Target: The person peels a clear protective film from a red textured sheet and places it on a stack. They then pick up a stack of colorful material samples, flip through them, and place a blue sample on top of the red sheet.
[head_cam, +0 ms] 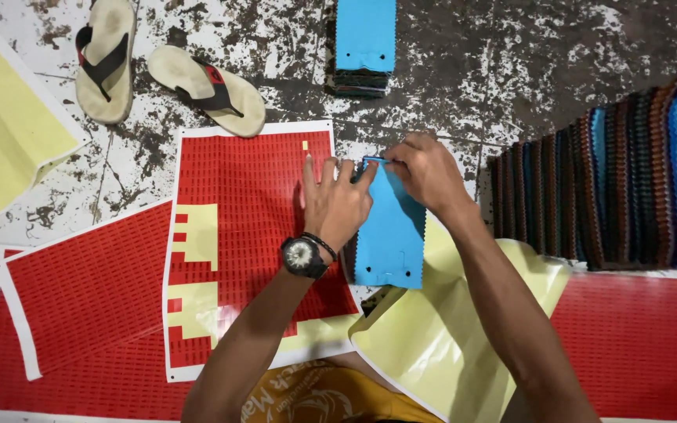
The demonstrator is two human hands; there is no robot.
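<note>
My left hand [335,202], with a black watch on its wrist, rests palm down across the left edge of a blue fabric swatch [392,235] and a red sticker sheet [252,196]. Its fingers are spread and press on the swatch's top left corner. My right hand [425,168] pinches a small sticker at the swatch's top edge, fingertips meeting those of the left hand. The swatch has zigzag-cut edges and lies on top of a small stack of swatches.
More red sticker sheets [80,298] and yellow backing paper [440,345] lie around. A fanned row of fabric swatches [613,188] is at right, another stack [364,43] at top. Two sandals [158,66] sit on the stained floor.
</note>
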